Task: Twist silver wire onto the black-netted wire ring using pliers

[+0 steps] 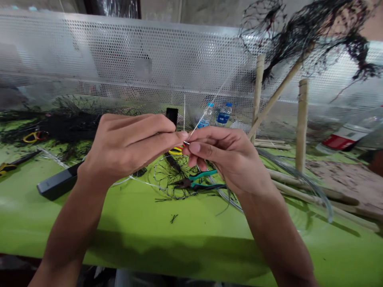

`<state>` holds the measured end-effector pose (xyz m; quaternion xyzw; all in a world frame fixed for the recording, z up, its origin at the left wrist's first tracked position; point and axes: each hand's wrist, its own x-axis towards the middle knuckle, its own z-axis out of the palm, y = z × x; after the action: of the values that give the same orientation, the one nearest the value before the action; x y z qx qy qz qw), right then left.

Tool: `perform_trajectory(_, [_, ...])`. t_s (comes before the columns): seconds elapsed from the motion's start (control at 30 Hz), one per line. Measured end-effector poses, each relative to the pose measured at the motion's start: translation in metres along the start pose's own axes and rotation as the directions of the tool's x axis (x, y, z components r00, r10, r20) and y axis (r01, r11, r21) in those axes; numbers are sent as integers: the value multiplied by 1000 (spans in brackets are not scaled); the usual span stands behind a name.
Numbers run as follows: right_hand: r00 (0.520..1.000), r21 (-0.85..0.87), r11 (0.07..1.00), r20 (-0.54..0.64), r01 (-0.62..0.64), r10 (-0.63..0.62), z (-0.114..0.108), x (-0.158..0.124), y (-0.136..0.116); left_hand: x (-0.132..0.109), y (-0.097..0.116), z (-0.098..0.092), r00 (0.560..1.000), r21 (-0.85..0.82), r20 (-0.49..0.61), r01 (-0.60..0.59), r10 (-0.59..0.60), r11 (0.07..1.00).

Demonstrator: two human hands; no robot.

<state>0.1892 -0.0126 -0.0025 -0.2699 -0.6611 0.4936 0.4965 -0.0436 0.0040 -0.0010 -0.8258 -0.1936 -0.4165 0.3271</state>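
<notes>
the right hand [231,157] pinches a small metal piece [186,143] by the left hand [128,145], whose grip i cannot tell.

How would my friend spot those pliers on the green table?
Start at the green table. Just below the right hand in the picture, pliers lie with dark jaws over black netting. Chunky teal-and-black handles set them apart from those thin threads.

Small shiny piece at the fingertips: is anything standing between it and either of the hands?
Nothing visible. The right hand pinches the small shiny piece, and the left hand has its fingertips right beside it. The pliers and netting lie on the green table below, not between.
</notes>
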Motion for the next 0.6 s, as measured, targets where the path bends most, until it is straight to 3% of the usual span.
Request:
perform_trajectory(0.3, [985, -88, 990, -120, 114, -124, 2, 0, 5, 2, 5, -4, 998, 45, 54, 25, -27, 999])
perform_trajectory(0.43, [963, -267, 950, -167, 164, -213, 4, -2, 7, 5, 9, 0, 999, 92, 42, 15, -18, 996])
perform_trajectory(0.5, [935, -425, 877, -161, 224, -317, 3, -3, 12, 7, 11, 3, 998, 108, 47, 33, -38, 994])
perform_trajectory(0.6, [839, -689, 623, -39, 371, -543, -2, 0, 22, 10, 10, 8, 994, 116, 66, 82, -90, 990])
